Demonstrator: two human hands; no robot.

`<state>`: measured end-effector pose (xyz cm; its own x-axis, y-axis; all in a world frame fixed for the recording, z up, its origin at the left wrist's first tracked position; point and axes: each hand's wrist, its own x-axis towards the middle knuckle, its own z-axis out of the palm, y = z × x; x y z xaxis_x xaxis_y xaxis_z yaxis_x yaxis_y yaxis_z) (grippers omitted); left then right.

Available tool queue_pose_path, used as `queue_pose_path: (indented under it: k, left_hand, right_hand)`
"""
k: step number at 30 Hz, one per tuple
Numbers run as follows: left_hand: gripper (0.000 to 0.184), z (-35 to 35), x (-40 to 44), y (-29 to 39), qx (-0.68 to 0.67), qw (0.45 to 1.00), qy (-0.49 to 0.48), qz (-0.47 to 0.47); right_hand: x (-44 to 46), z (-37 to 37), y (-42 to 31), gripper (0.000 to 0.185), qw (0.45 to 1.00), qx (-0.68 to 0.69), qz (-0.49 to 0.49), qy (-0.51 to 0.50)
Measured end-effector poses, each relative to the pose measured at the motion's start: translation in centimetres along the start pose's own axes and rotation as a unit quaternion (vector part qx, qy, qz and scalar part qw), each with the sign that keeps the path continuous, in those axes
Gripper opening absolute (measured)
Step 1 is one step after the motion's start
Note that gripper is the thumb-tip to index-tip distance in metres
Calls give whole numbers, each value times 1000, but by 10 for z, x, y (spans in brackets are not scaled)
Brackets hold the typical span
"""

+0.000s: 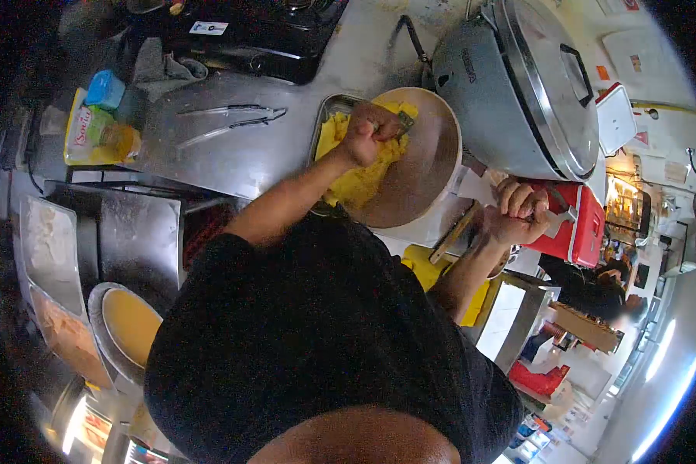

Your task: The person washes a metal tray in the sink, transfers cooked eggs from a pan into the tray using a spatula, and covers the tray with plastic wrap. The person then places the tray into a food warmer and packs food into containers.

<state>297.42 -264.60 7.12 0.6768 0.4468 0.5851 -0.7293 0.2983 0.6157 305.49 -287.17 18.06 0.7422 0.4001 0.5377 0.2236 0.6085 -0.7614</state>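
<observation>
Near the tabletop's [232,168] front edge, yellow food [363,184] fills part of the bowl [441,151] and adjoining tray [320,127]. The left hand [369,135] grips a tool [407,120]; the right hand [518,213] is curled, around what I cannot tell. Lopsided pushing could tip the bowl, spilling food.

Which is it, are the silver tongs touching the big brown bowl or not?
Apart. The head view shows bare counter and a metal tray between the tongs and brown bowl.
</observation>
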Motion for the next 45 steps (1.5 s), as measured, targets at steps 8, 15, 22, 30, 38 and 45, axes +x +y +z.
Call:
queue_pose_path:
  k: [8, 15, 22, 30, 38, 45]
  left_hand:
    - [58, -18, 15, 71, -170, 983, 41, 58]
    - [64, 8, 51, 118, 66, 974, -146, 158]
    - [53, -12, 44, 115, 54, 926, -344, 147]
    - [44, 35, 34, 90, 158, 750, -631, 118]
    - [64, -38, 40, -6, 172, 888, -425, -22]
    - [71, -33, 54, 25, 145, 917, -366, -70]
  right_hand:
    - [10, 10, 6, 32, 996, 46, 17, -70]
    - [22, 42, 20, 31, 991, 89, 83, 60]
    - [37, 35, 16, 32, 996, -36, 87, 7]
    - [44, 9, 34, 22, 978, 169, 100, -69]
    - [14, -2, 37, 47, 993, 49, 83, -61]
    - [17, 10, 35, 39, 994, 81, 44, -58]
